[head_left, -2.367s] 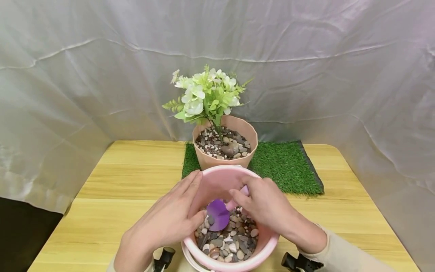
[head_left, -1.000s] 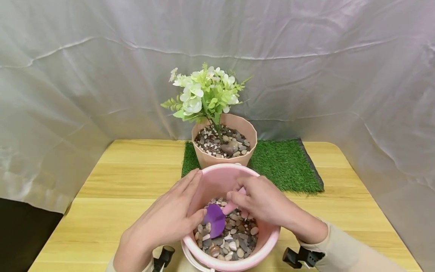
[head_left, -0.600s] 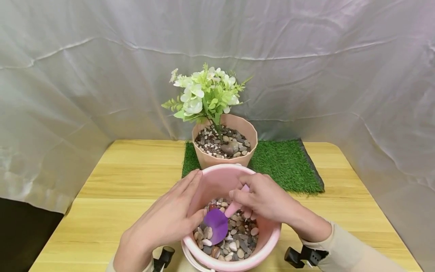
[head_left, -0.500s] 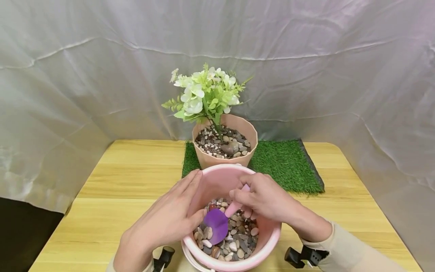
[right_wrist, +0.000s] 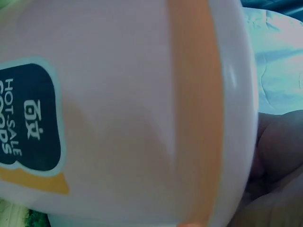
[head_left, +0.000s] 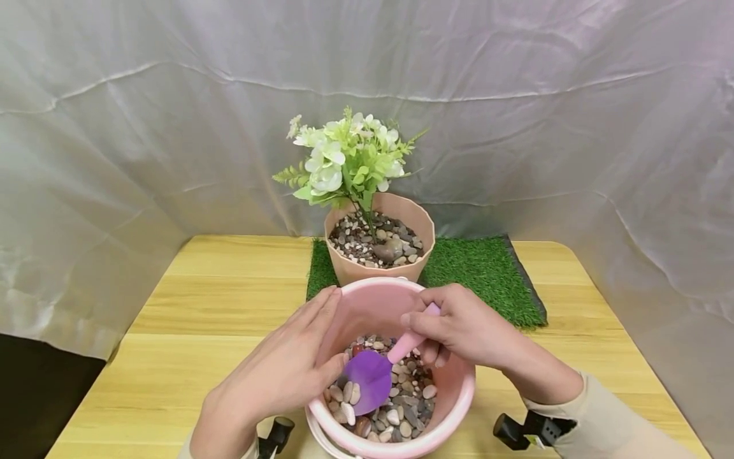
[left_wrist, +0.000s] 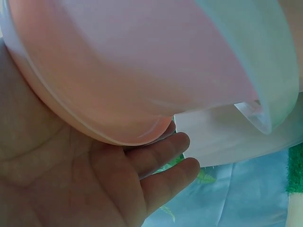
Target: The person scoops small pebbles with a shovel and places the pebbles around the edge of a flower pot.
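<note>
A pink bucket [head_left: 395, 451], part filled with pebbles [head_left: 395, 417], stands at the near edge of the table. My left hand [head_left: 281, 363] rests over its left rim, the thumb inside and the other fingers fairly straight; the left wrist view shows the rim lying across the palm [left_wrist: 61, 175]. With my right hand [head_left: 470, 331] I grip the pink handle of a small shovel [head_left: 373, 382]. Its purple blade lies tilted among the pebbles at the bucket's left side, several of them by its edge. The bucket wall [right_wrist: 118, 94] hides most of the right hand in the right wrist view.
Behind the bucket a peach flowerpot [head_left: 378, 274] holds a plant with white flowers [head_left: 350, 153] and stones. It stands on a green turf mat [head_left: 482, 280] on the wooden table [head_left: 229, 287]. Grey cloth [head_left: 172, 127] hangs round the back and sides.
My right hand has shifted right and slightly upward with the shovel, whose blade has slid under pebbles at the left, toward me. The left hand has stayed on the rim.
</note>
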The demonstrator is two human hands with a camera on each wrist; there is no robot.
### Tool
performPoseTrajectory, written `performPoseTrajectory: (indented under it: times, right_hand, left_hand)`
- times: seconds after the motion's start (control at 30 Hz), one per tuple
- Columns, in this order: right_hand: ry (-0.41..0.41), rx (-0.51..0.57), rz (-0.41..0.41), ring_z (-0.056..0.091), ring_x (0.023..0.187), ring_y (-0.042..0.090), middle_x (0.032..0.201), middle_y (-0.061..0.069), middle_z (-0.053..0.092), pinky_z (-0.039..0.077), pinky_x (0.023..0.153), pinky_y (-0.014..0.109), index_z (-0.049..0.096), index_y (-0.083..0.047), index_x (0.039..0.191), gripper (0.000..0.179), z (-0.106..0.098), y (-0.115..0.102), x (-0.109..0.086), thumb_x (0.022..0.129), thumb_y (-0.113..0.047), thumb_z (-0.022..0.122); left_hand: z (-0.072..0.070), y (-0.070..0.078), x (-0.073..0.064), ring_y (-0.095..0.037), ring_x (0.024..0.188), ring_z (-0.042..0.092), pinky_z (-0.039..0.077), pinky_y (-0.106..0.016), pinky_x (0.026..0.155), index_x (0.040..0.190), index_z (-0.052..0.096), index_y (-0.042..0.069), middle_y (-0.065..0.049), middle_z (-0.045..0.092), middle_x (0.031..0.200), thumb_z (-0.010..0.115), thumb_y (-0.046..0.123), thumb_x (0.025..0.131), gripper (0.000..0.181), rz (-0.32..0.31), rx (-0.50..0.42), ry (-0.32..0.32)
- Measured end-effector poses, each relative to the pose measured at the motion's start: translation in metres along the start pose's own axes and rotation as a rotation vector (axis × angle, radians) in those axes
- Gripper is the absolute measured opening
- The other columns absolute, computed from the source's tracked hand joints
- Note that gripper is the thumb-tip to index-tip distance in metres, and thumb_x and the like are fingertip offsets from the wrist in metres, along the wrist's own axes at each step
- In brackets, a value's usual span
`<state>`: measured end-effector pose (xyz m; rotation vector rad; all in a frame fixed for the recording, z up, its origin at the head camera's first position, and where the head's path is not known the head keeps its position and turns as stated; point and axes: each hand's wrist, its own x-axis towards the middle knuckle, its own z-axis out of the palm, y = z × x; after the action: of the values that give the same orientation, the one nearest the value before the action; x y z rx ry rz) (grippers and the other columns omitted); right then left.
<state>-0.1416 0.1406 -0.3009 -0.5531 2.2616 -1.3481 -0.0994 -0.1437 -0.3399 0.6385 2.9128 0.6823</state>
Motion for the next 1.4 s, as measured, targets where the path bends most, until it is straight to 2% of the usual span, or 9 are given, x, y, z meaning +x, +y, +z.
performPoseTrajectory:
  times: [0.23,0.4,0.53,1.07,1.23,1.4]
  right_hand:
    - [0.006,0.047,0.017,0.071,0.058,0.02,0.072,0.012,0.074,0.063,0.052,0.04,0.071,0.004,0.1,0.027,-0.007,0.002,-0.003,0.103,-0.023,0.069]
    - [0.028,0.054,0.032,0.068,0.055,0.016,0.072,0.014,0.074,0.062,0.05,0.037,0.071,0.003,0.099,0.027,-0.009,0.005,-0.005,0.102,-0.024,0.069]
    - [0.037,0.071,0.033,0.068,0.054,0.015,0.072,0.018,0.073,0.062,0.049,0.036,0.071,0.005,0.099,0.027,-0.01,0.006,-0.005,0.102,-0.022,0.07]
    - [0.091,0.12,0.046,0.068,0.055,0.015,0.072,0.016,0.074,0.062,0.05,0.037,0.07,0.007,0.1,0.03,-0.01,0.008,-0.004,0.102,-0.023,0.07]
    - [0.128,0.159,0.052,0.068,0.054,0.015,0.075,0.019,0.074,0.062,0.049,0.035,0.068,0.008,0.098,0.03,-0.011,0.009,-0.003,0.103,-0.021,0.069]
    - [0.212,0.217,0.07,0.068,0.055,0.013,0.075,0.015,0.074,0.063,0.052,0.034,0.066,0.008,0.095,0.026,-0.011,0.011,-0.002,0.104,-0.017,0.064]
  left_hand:
    - [-0.001,0.001,0.0,-0.027,0.163,0.018,0.025,-0.051,0.13,0.17,0.011,0.014,-0.005,0.009,0.178,0.063,0.047,0.101,0.093,-0.02,-0.002,-0.006]
    - [0.0,0.001,-0.001,-0.027,0.163,0.018,0.024,-0.05,0.131,0.17,0.012,0.011,-0.007,0.01,0.178,0.064,0.044,0.102,0.092,-0.004,0.002,0.003]
    - [0.0,0.0,-0.001,-0.027,0.163,0.017,0.023,-0.05,0.131,0.17,0.013,0.01,-0.008,0.01,0.178,0.064,0.043,0.102,0.091,0.009,0.006,0.008]
    - [-0.001,0.0,-0.002,-0.027,0.163,0.017,0.024,-0.051,0.131,0.17,0.014,0.011,-0.008,0.011,0.178,0.063,0.044,0.101,0.091,0.01,0.004,0.011]
    - [-0.002,0.0,-0.002,-0.027,0.163,0.016,0.023,-0.051,0.131,0.169,0.013,0.01,-0.006,0.008,0.178,0.061,0.053,0.102,0.093,-0.002,-0.022,-0.006]
    - [-0.002,0.0,-0.002,-0.027,0.163,0.015,0.022,-0.052,0.131,0.169,0.013,0.011,-0.004,0.006,0.178,0.062,0.058,0.1,0.096,-0.001,-0.042,-0.014]
